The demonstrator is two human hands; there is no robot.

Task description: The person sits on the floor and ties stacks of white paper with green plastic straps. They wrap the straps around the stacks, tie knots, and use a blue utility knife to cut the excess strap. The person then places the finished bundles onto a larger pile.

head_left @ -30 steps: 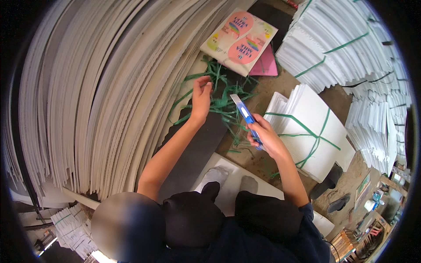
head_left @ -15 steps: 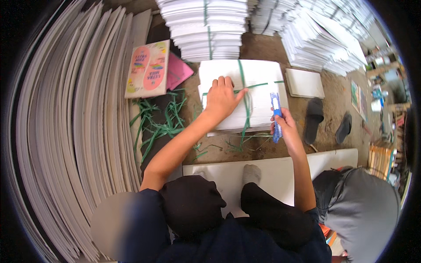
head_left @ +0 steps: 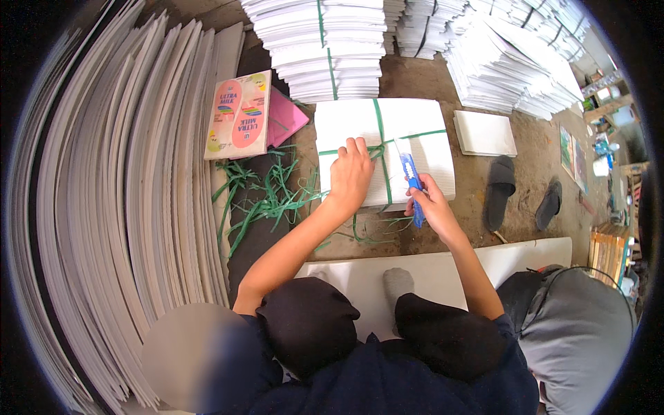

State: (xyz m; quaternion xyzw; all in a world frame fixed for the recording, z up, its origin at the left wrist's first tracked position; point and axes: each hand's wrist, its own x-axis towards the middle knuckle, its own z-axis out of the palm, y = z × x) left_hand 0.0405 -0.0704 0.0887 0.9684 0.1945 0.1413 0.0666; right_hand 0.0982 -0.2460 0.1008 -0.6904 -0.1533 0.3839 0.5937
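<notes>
Moved: since half a second earlier, the left hand (head_left: 351, 176) had shifted from lying across the strap to bending its fingers beside the crossing, and the right hand (head_left: 432, 204) had brought the blue cutter (head_left: 411, 181) leftward toward it.
Left grip: fingers were curled at the green strap (head_left: 379, 121), just left of the crossing; whether they pinched it could not be told.
Right grip: fingers were closed around the cutter's lower body, its metal blade (head_left: 399, 146) pointing up and away from the person, near the crossing; contact was unclear.
White stack: the blocky bundle (head_left: 423, 174) sat on the floor in front of the person, between the hands and under them, its upper face finely ridged, with flat straps crossing over it.
Vessel: a small white vessel (head_left: 602, 167) stood far right; its contents were too small to make out.
Strips: thin green strips (head_left: 270, 197) lay tangled left of the bundle.
Carton: a flat-faced, printed carton (head_left: 238, 117) with pink ovals overlapped a pink piece (head_left: 287, 123).
Boards: tall, greyish sheets (head_left: 124, 173) formed a dense row along the left.
</notes>
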